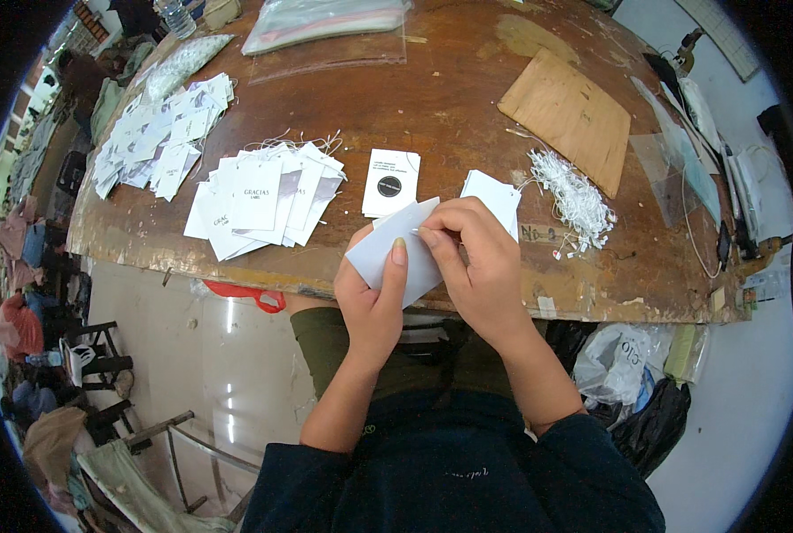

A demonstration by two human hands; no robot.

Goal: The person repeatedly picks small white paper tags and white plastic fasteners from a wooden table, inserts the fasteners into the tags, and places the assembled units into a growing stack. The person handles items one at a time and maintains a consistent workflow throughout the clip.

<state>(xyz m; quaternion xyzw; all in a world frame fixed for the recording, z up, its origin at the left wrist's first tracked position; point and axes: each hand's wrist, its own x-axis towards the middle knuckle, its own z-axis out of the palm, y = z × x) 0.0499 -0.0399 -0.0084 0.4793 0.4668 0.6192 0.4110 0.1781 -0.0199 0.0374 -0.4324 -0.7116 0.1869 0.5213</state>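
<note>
My left hand [374, 289] is closed around a white hang tag [396, 253], thumb flat on its face and fingers behind. My right hand [476, 258] pinches the small white tip of a tag string [417, 232] against the tag's upper right part; most of the string is hidden by the fingers. Just beyond my hands lies a stack of white cards with a black round mark [390, 184]. Blank white cards [492, 201] sit partly behind my right hand. To their right is a tangled heap of white tag strings [570, 202].
Left on the worn wooden table [450, 107] are a pile of strung tags [263, 195] and a looser tag heap [161, 133]. Clear plastic bags [325, 27] lie at the back, a thin wooden board [574, 120] at right. Stuffed bags [623, 364] stand below the table's right edge.
</note>
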